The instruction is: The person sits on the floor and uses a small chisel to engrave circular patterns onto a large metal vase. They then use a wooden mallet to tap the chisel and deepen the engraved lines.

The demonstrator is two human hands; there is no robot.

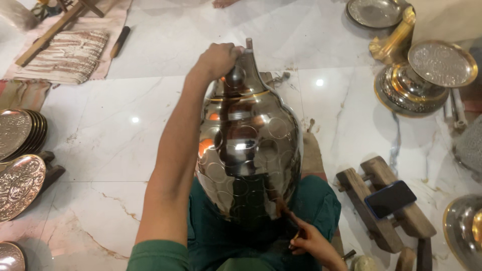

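Observation:
A large shiny metal vase, pear-shaped with circle marks on its body, lies tilted across my lap with its narrow neck pointing away from me. My left hand grips the neck near the top. Low down, my right hand holds a thin pencil-like tool whose tip touches the vase's lower right side. Green trousers show under the vase.
Embossed metal plates are stacked at the left edge. Brass and silver vessels stand at the top right. A dark phone rests on a wooden block to the right. A mat and a wooden stick lie at the top left on the marble floor.

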